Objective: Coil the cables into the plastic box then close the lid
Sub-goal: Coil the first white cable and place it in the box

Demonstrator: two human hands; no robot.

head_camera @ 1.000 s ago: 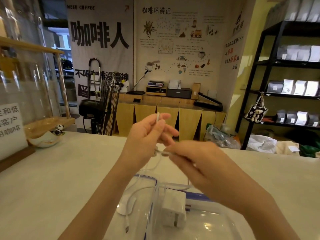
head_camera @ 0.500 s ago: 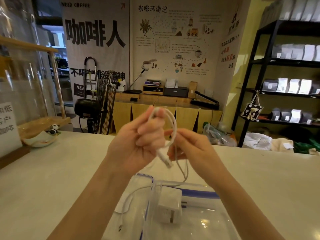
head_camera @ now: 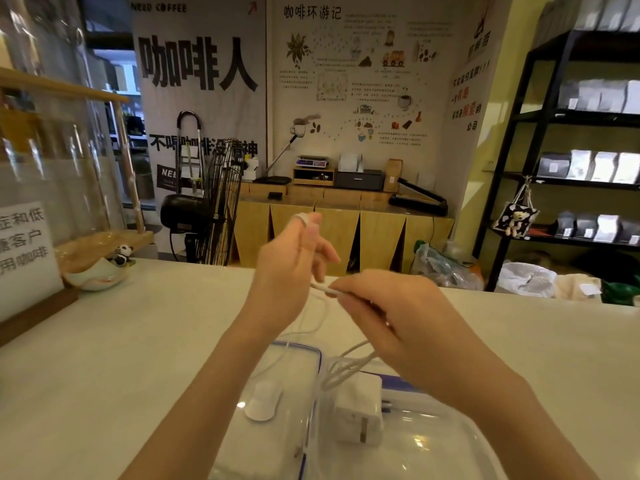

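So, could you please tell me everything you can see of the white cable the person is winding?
The white cable is thin, round and looks rubbery. One turn sits over a raised fingertip of the left hand; the right hand pinches a stretch of it between the fingers. From there slack strands hang down toward the clear plastic box, near the white charger. Its plug ends are hard to make out.

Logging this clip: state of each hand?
Left hand: shut on the thin white cable, looped over a finger.
Right hand: shut on it too.
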